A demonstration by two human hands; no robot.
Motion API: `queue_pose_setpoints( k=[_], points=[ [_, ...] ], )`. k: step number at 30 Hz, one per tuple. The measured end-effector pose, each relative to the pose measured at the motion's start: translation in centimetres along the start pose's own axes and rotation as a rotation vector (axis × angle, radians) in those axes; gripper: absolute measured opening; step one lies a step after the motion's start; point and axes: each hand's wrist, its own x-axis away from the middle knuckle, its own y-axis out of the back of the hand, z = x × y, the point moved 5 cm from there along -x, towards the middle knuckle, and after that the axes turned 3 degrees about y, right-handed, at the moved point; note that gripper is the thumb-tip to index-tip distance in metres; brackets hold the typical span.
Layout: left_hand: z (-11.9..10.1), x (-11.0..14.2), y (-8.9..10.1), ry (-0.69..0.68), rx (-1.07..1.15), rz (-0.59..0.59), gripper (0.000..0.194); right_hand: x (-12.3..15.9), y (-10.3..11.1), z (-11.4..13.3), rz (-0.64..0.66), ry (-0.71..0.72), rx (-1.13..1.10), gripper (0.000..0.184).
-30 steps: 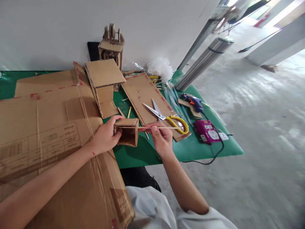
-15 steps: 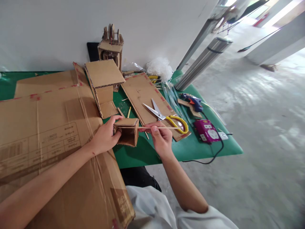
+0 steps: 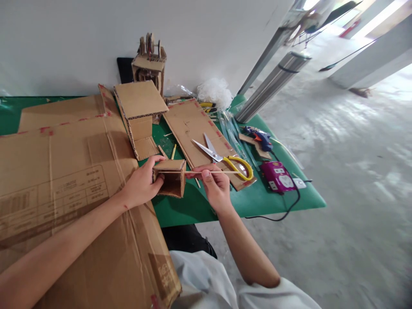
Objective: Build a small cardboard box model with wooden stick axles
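Note:
My left hand grips the left end of a small open-sided cardboard box, thumb at its near edge and fingers over the top. A thin wooden stick runs level across the box's open side and out past its right wall. Between thumb and fingers, my right hand pinches this stick just right of the box. Whether the stick passes through the walls I cannot tell. Yellow-handled scissors lie with blades apart on a flat cardboard sheet, just beyond my right hand.
A large cardboard piece covers the left side of the green table. Behind stand a bent cardboard structure and a cardboard model with discs. At right are a glue gun, a purple power strip and a steel post.
Both hands keep their grip on the box and the stick. The whole view shifts very slightly; nothing else has visibly moved.

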Motion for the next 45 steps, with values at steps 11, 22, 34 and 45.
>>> queue_pose_setpoints(
  k=[11,22,34,45],
  points=[
    [0.0,0.1,0.1,-0.013,-0.012,-0.008,0.047,0.0,-0.3,0.0,0.028,-0.028,0.0,0.021],
    [-0.1,0.5,-0.1,-0.206,0.073,-0.249,0.08,0.1,-0.7,0.6,-0.017,-0.016,-0.002,0.02],
    [-2.1,1.7,0.6,-0.385,-0.361,-0.387,0.01,0.0,-0.7,1.4,-0.04,0.009,0.157,0.026],
    [-0.3,0.5,-0.1,-0.363,-0.244,-0.233,0.023,-0.9,-2.7,5.7,0.136,0.11,0.436,0.024]
  ],
)
